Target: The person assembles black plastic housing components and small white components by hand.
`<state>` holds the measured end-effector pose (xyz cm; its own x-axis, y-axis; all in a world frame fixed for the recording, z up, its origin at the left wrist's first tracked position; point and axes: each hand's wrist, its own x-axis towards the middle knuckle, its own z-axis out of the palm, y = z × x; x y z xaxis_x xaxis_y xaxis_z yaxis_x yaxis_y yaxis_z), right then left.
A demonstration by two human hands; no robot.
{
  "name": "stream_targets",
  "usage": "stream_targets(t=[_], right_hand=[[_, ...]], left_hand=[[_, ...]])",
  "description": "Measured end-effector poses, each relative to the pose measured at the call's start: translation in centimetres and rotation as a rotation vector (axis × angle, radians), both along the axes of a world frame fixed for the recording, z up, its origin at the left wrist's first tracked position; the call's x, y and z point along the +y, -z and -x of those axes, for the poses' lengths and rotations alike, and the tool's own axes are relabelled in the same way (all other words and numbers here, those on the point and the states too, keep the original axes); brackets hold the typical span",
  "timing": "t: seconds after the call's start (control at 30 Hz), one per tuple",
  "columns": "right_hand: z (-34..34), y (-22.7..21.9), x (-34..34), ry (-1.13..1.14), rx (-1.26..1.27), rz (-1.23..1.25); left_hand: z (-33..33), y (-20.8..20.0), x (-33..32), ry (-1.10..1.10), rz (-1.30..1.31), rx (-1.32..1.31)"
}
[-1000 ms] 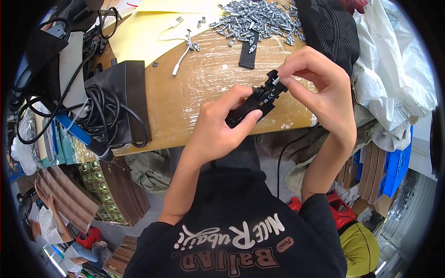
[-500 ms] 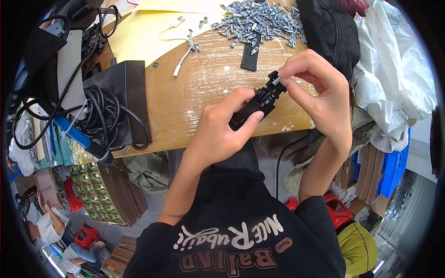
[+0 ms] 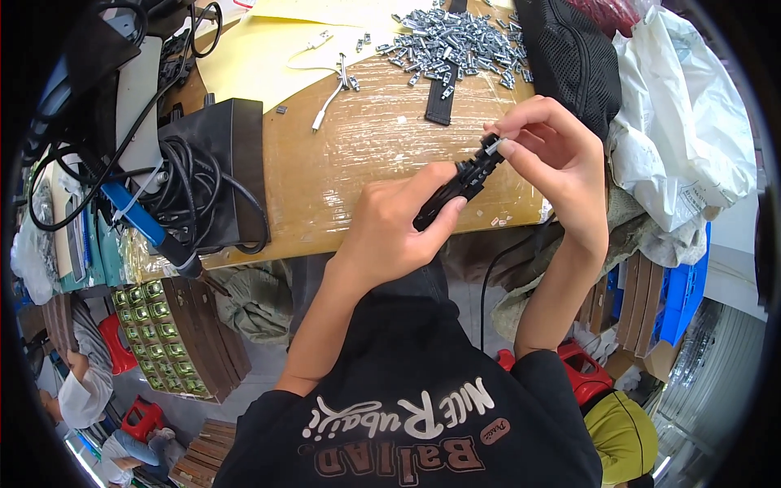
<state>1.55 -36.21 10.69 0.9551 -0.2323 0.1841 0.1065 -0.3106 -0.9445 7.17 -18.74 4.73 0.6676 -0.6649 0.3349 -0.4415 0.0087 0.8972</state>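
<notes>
My left hand (image 3: 399, 215) is wrapped round a narrow black plastic part (image 3: 469, 185) with notched edges, held tilted above the table near its front edge. Its far end points up and to the right. There my right hand (image 3: 567, 167) pinches with thumb and forefinger at a small silvery piece (image 3: 492, 147) set against that end; the fingertips partly hide it. Beyond the hands lies a heap of small grey metal pieces (image 3: 464, 41), with a flat black strip (image 3: 439, 106) sticking out from under it.
A short white cable (image 3: 327, 110) and yellow paper (image 3: 244, 61) lie left of the heap. A black box (image 3: 244, 163) with coiled black cables and a blue-handled tool (image 3: 134, 215) occupies the left side. A black mesh bag (image 3: 579, 69) and white plastic bag (image 3: 683, 130) are at right.
The black part has turned slightly in my left hand. My right fingers have shifted a little down and remain at its far end. The whole view has moved slightly.
</notes>
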Motion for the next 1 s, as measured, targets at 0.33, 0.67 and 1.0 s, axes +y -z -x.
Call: stream_targets(t=[0.33, 0.67, 1.0], right_hand=[[0.9, -1.5, 1.1, -0.04, -0.02, 0.313], [3.3, -1.5, 2.9, -0.249, 0.077, 0.114], [3.1, 6.2, 11.8, -0.737, 0.089, -0.47]], left_hand=[[-0.4, -0.2, 0.0, 0.012, 0.087, -0.058], [0.9, -1.0, 3.7, 0.701, 0.264, 1.135], [9.0, 7.2, 11.0, 1.196, 0.913, 1.783]])
